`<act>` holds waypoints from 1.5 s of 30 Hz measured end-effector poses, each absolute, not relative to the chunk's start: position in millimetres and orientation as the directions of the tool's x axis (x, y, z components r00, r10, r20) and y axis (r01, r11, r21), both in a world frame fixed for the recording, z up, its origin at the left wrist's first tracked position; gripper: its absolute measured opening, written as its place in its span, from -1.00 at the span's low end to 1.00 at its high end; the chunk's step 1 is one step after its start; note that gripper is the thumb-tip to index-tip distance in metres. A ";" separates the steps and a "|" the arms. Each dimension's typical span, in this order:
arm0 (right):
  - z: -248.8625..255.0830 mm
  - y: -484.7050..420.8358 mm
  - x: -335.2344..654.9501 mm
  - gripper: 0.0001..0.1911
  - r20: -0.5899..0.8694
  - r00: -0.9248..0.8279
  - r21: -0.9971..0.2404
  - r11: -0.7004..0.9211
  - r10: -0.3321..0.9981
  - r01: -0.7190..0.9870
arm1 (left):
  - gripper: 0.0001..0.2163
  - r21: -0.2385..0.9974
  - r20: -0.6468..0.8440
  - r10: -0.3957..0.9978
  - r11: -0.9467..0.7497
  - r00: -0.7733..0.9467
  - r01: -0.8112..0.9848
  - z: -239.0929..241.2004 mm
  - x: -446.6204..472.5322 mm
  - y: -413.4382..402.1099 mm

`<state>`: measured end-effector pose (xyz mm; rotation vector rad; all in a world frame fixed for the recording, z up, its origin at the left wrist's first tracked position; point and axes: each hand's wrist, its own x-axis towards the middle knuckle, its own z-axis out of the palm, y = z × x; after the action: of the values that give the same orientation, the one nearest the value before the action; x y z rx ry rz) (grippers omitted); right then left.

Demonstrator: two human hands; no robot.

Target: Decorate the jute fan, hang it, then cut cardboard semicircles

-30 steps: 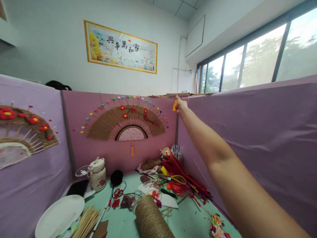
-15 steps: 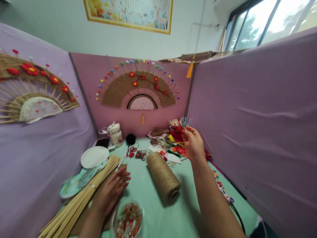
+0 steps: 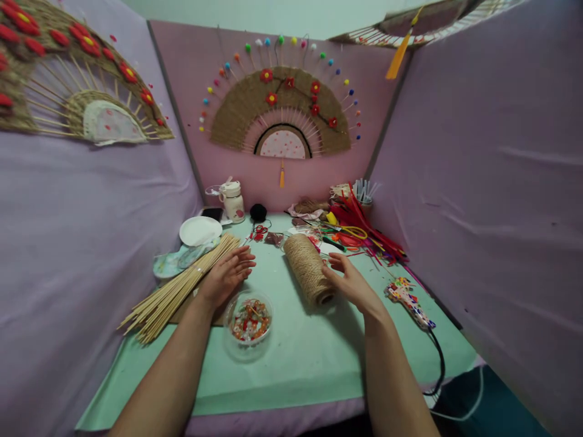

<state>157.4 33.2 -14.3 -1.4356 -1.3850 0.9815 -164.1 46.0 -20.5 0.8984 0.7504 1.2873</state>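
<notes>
My left hand [image 3: 228, 276] lies flat and open on the green table [image 3: 296, 358], fingers over a brown card beside a bundle of bamboo sticks [image 3: 182, 288]. My right hand [image 3: 348, 280] is open, fingers spread, right next to the near end of a jute twine roll [image 3: 308, 268]; whether it touches the roll I cannot tell. A clear bowl of small coloured beads [image 3: 249, 318] stands between my forearms.
Purple cloth partitions enclose the table; woven fans [image 3: 282, 103] hang on them. At the back are a white plate [image 3: 200, 230], a jar [image 3: 234, 202], scissors and red and yellow craft stems [image 3: 364, 227]. A colourful strip and black cable [image 3: 410, 300] lie at the right.
My right hand came down from the top of the partition to beside the twine roll. The view tilted down, and my left hand came into sight on the table.
</notes>
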 end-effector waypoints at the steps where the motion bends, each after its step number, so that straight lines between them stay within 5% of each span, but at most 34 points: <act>1: -16.3 29.6 156.0 -0.27 0.009 0.017 -0.948 0.003 1.000 0.318 | -0.57 0.882 0.023 0.989 0.048 0.144 -0.469 -21.1 -164.4 46.2; 5: -24.6 24.4 149.0 0.03 -0.043 -0.085 -0.928 -0.008 0.995 0.372 | -0.58 0.884 0.016 0.989 0.054 0.145 -0.465 -22.4 -165.0 45.8; 10: -29.4 25.9 143.3 0.12 -0.087 -0.036 -0.929 -0.068 0.996 0.365 | -0.58 0.878 0.028 0.990 0.043 0.140 -0.477 -22.8 -166.7 43.9; 24: -38.5 33.8 153.8 -0.21 -0.152 0.088 -0.983 -0.160 0.984 0.086 | -0.64 0.865 0.012 1.000 0.002 0.025 -0.502 -29.3 -174.9 47.1; 34: -37.8 37.0 146.7 -0.13 0.080 0.157 -0.891 0.000 0.984 0.455 | -0.61 0.874 0.031 0.999 -0.021 0.013 -0.485 -31.5 -177.8 47.6; 45: -48.2 45.8 156.7 -0.15 0.164 0.127 -0.907 0.099 0.978 0.409 | -0.68 0.924 0.227 0.928 -0.301 -0.295 -0.236 46.9 -184.5 44.3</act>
<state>156.7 45.8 -48.2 -1.4653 -1.4365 0.7660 -184.5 44.3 46.9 1.0465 1.0373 1.7279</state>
